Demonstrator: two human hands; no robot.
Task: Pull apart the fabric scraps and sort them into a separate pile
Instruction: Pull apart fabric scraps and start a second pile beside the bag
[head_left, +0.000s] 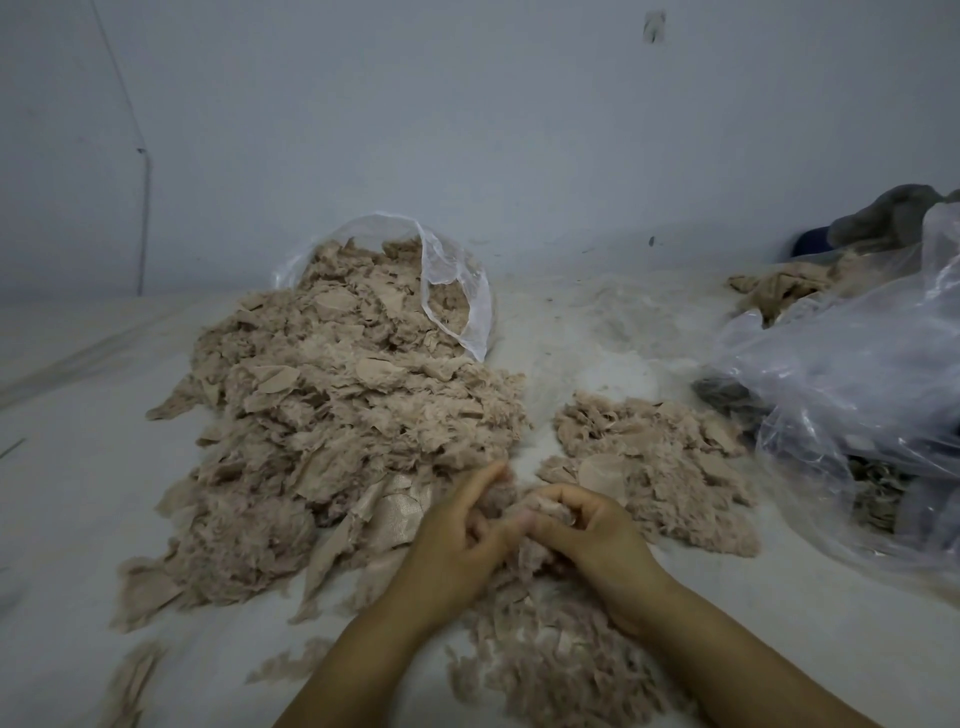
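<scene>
Head view, looking down on a pale work surface (779, 649). Left hand (457, 540) and right hand (587, 540) together near the bottom centre, fingertips almost meeting, both curled tightly and pinching one small fluffy clump of scrap (524, 506) between them. Left fingers (485, 480) bent over the clump's left end; right fingers (558, 512) folded over its right end. How firmly each grip bites, impossible to tell through the fuzz.

Just left of the fingers and stretching away beyond them, a big heap of beige fabric scraps (332, 415), spilling from the mouth of a clear plastic bag (457, 291) lying on its side at the far end. Touching the left fingers' outer side, a flat shiny piece of cloth (400, 512) at the heap's near edge. Just right of the fingers and slightly beyond, a smaller separate pile of scraps (654, 467), apart from the big heap by a narrow bare strip. Below the wrists, loose shreds (550, 670) scattered toward the near edge.

Well to the right of the fingers, a large crumpled plastic bag (857, 374) with dark contents, and beyond it folded tan cloth (779, 286) and a grey bundle (893, 213) against the wall (467, 130).
</scene>
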